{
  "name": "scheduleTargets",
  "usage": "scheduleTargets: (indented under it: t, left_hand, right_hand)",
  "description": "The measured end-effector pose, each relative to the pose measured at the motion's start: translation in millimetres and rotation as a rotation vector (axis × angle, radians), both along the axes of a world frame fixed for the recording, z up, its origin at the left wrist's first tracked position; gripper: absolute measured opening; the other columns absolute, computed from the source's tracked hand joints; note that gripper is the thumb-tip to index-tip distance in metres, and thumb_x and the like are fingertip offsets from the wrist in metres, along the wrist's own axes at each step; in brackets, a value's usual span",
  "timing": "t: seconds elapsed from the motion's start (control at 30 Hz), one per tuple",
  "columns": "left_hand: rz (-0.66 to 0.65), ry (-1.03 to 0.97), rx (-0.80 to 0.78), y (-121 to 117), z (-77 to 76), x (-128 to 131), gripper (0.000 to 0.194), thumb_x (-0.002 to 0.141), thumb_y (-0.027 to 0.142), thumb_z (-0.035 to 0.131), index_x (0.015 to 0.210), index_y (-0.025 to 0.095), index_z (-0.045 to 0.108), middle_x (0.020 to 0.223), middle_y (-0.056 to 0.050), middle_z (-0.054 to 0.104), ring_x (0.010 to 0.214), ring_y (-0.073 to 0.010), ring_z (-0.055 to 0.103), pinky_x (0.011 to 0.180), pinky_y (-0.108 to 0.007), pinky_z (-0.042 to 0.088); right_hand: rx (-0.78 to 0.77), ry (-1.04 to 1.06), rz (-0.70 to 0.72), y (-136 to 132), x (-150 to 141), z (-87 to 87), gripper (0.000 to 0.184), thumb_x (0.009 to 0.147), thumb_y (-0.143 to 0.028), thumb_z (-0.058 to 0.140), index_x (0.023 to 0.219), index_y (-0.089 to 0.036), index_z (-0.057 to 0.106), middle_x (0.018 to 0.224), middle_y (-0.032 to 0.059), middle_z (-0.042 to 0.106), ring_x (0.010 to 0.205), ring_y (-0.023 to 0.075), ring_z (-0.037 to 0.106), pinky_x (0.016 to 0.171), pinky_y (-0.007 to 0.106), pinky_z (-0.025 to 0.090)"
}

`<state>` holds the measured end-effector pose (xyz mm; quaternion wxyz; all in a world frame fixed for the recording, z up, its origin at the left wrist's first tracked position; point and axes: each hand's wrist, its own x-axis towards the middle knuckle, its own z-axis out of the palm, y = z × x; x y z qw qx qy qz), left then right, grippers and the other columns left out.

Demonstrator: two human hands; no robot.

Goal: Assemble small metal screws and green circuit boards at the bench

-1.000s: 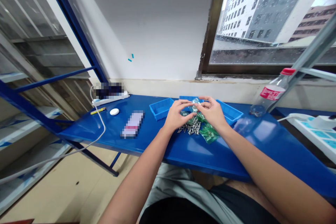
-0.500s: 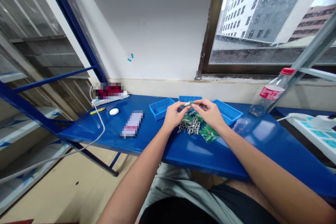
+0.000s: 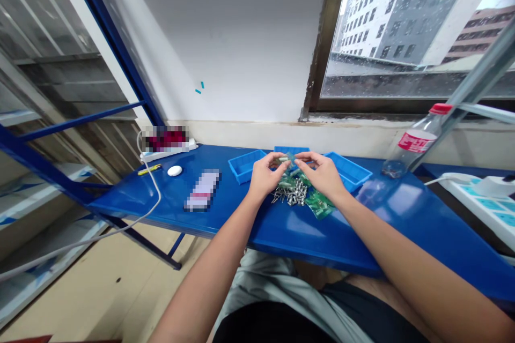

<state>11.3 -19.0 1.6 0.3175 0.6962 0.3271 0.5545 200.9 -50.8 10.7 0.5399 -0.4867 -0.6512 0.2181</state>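
Between my two hands is a small clear greenish plastic bag (image 3: 287, 159) with light-coloured small parts inside. My left hand (image 3: 265, 176) pinches its left side between thumb and fingers. On the other side, my right hand (image 3: 321, 173) grips the bag's right edge the same way. Below them on the table lies a pile of shiny metal screws (image 3: 296, 194), partly hidden by the hands. More green plastic bags (image 3: 320, 206) lie against the pile, under my right wrist.
Blue trays stand behind the hands: one at left (image 3: 246, 166), one at back (image 3: 292, 150), one at right (image 3: 350, 172). The blue table (image 3: 306, 241) also bears a blurred phone-like object (image 3: 203, 190), a white round object (image 3: 175, 171), a yellow cutter (image 3: 149, 169) and a plastic bottle (image 3: 414, 142).
The bag between my fingertips has been turned and spread, so more of its clear film and contents show. Both hands stay almost in place.
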Motion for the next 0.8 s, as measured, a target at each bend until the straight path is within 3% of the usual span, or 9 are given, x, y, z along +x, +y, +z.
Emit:
scheduleTargets:
  t: [0.2,0.4,0.53,0.6,0.7,0.8]
  left_hand:
    - [0.107,-0.236,-0.046,5.5,1.7,-6.3,0.035,0.084,0.038,0.079,0.103,0.018,0.058,0.104,-0.009,0.075,0.098,-0.0202,0.074,0.089,-0.032,0.06]
    - [-0.145,-0.222,-0.202,2.8,2.2,-1.6,0.042,0.077,0.046,0.085,0.096,0.015,0.064,0.094,-0.008,0.077,0.081,-0.0192,0.074,0.079,-0.035,0.062]
    - [-0.192,-0.153,-0.254,2.2,-0.5,0.5,0.043,0.077,0.049,0.084,0.1,0.015,0.069,0.091,-0.008,0.078,0.077,-0.0203,0.075,0.076,-0.035,0.062]
    - [-0.176,-0.087,-0.212,1.5,-1.6,0.8,0.043,0.081,0.049,0.081,0.107,0.016,0.072,0.097,-0.009,0.079,0.085,-0.022,0.075,0.078,-0.035,0.062]
    - [-0.117,0.077,-0.039,-1.5,-1.1,1.0,0.037,0.087,0.045,0.077,0.111,0.018,0.075,0.111,-0.012,0.077,0.101,-0.0242,0.074,0.087,-0.036,0.061]
    - [-0.091,0.272,0.157,-4.7,-0.3,1.0,0.03,0.089,0.041,0.075,0.108,0.019,0.077,0.114,-0.011,0.076,0.107,-0.0248,0.071,0.093,-0.038,0.058]
  right_hand:
    - [0.025,-0.007,-0.053,-1.7,0.4,0.9,0.035,0.09,-0.05,0.069,0.108,-0.021,0.077,0.103,0.0094,0.079,0.085,0.0243,0.072,0.079,0.039,0.058]
    - [-0.019,0.114,0.125,1.5,0.4,-2.6,0.046,0.082,-0.049,0.08,0.117,-0.02,0.073,0.102,0.0091,0.078,0.092,0.0242,0.073,0.087,0.039,0.06]
    - [-0.021,0.167,0.116,4.4,10.0,2.0,0.046,0.08,-0.048,0.081,0.115,-0.019,0.073,0.1,0.0087,0.078,0.093,0.0247,0.073,0.088,0.04,0.059]
    - [0.017,0.111,0.058,4.9,18.3,7.0,0.037,0.084,-0.046,0.077,0.109,-0.019,0.074,0.1,0.0094,0.077,0.091,0.025,0.072,0.086,0.04,0.059]
    - [0.164,-0.143,-0.204,5.9,34.8,13.0,0.027,0.091,-0.039,0.067,0.11,-0.021,0.075,0.1,0.0095,0.075,0.085,0.0249,0.069,0.084,0.041,0.056]
    - [0.281,-0.481,-0.426,8.2,53.0,12.8,0.023,0.092,-0.028,0.059,0.105,-0.019,0.075,0.102,0.0134,0.072,0.101,0.0307,0.064,0.092,0.044,0.05]
